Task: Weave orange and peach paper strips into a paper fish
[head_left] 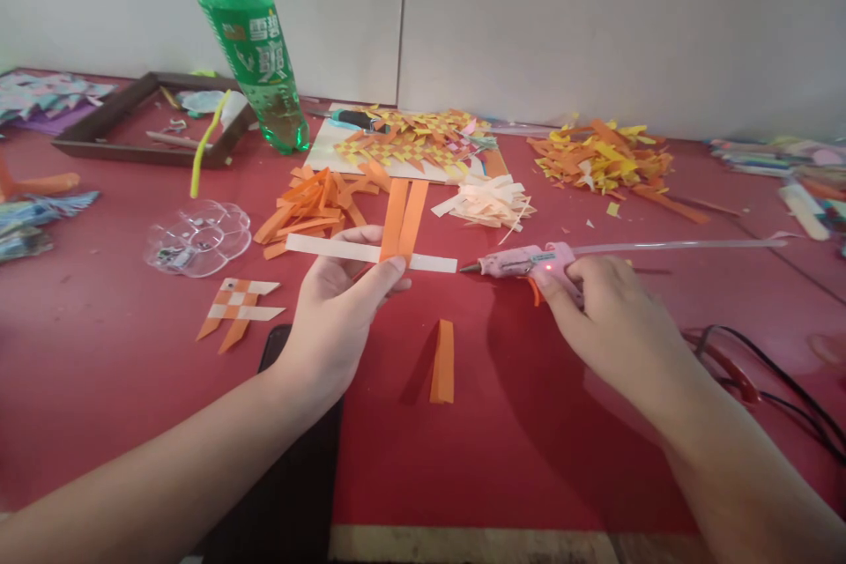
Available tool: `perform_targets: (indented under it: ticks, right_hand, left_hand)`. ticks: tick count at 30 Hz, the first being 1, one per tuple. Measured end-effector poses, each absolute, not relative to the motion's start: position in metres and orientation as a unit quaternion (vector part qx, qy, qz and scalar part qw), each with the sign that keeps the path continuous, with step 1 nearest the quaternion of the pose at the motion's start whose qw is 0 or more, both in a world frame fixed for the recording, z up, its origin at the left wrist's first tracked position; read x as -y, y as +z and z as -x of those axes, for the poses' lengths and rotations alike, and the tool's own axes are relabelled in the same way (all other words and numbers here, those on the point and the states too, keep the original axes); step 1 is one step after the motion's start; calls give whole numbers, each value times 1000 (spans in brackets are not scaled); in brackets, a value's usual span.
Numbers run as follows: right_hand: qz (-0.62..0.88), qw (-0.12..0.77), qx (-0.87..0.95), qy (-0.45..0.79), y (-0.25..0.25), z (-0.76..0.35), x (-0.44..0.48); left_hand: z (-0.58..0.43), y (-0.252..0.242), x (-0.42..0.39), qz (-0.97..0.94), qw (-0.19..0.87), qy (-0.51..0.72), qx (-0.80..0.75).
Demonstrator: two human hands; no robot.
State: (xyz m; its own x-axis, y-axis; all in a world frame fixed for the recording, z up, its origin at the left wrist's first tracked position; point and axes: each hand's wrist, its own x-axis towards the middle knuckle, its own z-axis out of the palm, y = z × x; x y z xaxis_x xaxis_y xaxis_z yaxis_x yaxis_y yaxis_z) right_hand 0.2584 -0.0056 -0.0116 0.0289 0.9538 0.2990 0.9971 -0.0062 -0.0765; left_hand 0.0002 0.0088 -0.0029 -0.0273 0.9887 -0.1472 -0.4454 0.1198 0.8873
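Pinching the orange paper (404, 216) across the white strip (323, 248) between thumb and fingers, the left hand (334, 304) could let them skew if its grip slackens. The right hand (612, 300) wraps the pink glue gun (529, 262), its nozzle (471, 268) just beside the strip's right end; a slight leftward lurch could smear glue there or, if hot, burn the left fingertips. Nearer the body than those fingers, a folded orange strip (442, 361) might be knocked by a dipping wrist; beyond them, loose cream strips (493, 201) could catch drips.
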Motion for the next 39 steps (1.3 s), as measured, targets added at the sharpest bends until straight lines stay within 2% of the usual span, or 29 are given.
perform_targets:
  ticks: [4,8,13,19,24,30,33,39]
  right_hand:
    - [664,201,711,-115,-12,-251,10]
    - [532,245,804,-107,-3,-227,18]
    - [381,203,900,53,-4,-206,25]
    - [334,161,911,178,-6,-205,24]
    - [352,183,892,216,-5,-205,25]
    - [513,171,828,151,-6,-202,27]
    - [502,147,837,158,-5,-200,28]
    - [461,150,836,256,-4,-203,28]
  left_hand:
    - [0,-4,-9,-322,626,574,-419]
    - [0,-3,-9,-311,628,572,-427]
    - [-1,-2,-9,-315,625,572,-427]
    - [-1,-2,-9,-314,627,567,-432]
    - [-1,-2,-8,-318,632,560,-431]
    - [-3,-2,-9,-299,643,552,-439]
    - [-3,-2,-9,-302,648,542,-441]
    - [-2,-3,-8,-311,659,524,-440]
